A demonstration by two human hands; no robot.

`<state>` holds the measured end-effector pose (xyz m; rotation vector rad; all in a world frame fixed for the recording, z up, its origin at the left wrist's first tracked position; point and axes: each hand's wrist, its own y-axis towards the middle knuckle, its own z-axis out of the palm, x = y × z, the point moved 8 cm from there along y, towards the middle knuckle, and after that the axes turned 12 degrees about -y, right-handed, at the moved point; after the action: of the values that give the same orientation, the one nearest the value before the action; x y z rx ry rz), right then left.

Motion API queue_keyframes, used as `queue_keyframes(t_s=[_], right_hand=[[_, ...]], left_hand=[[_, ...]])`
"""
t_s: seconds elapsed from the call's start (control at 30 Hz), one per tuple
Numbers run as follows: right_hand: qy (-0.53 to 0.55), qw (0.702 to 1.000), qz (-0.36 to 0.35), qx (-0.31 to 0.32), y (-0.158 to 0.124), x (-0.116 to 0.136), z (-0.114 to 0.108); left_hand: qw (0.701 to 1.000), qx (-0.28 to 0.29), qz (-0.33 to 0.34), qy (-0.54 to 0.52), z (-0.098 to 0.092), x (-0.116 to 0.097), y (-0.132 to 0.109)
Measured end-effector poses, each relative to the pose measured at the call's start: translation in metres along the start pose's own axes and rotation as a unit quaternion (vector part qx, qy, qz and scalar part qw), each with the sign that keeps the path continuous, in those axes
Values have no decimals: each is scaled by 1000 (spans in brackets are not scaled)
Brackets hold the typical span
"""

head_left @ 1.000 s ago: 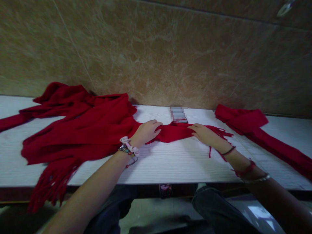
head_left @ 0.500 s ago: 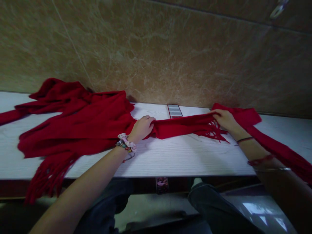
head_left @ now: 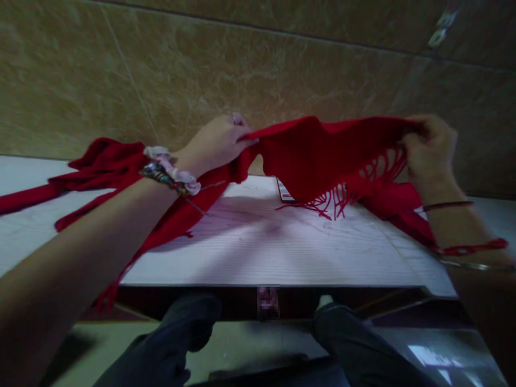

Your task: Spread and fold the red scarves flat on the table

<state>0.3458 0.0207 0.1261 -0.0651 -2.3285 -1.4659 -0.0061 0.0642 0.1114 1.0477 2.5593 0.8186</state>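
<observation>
A red fringed scarf (head_left: 306,156) hangs in the air above the white table (head_left: 258,247), stretched between both hands. My left hand (head_left: 215,142) pinches its upper edge at the left. My right hand (head_left: 429,150) grips the fringed end at the right, and the tassels dangle toward the table. The rest of the scarf trails down to the left past my left wrist and lies heaped on the table (head_left: 100,161).
A second red scarf (head_left: 399,209) lies on the table at the right, under my right arm. A small flat device (head_left: 284,191) rests near the wall, partly hidden by the lifted scarf. A brown marble wall (head_left: 161,70) stands behind the table. My knees show below the table edge.
Both hands have risen from the table, lifting the scarf's fringed end into the air. The right hand went from the table surface up and to the right.
</observation>
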Motion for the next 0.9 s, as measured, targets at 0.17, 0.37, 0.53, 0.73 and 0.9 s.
queue_keyframes(t_s=[0.17,0.37,0.53,0.73,0.9], right_hand=[[67,731,-95,672,-139,1,49],[-39,708,-171,684,-147,3,92],[-205,809,-177,521,-129,11,150],[-211,786,-186,551,-165,14,177],[-132,790,-187,569,-165,21,170]], left_hand=[[905,375,72,-187,84,-36,-103],[818,494,-36,-292,112,-34,-114],[926,299,-124,-196,128,6,-61],[924,335,-121,-142,174,11,-75],[916,339,-143,-162,178,9,-73]])
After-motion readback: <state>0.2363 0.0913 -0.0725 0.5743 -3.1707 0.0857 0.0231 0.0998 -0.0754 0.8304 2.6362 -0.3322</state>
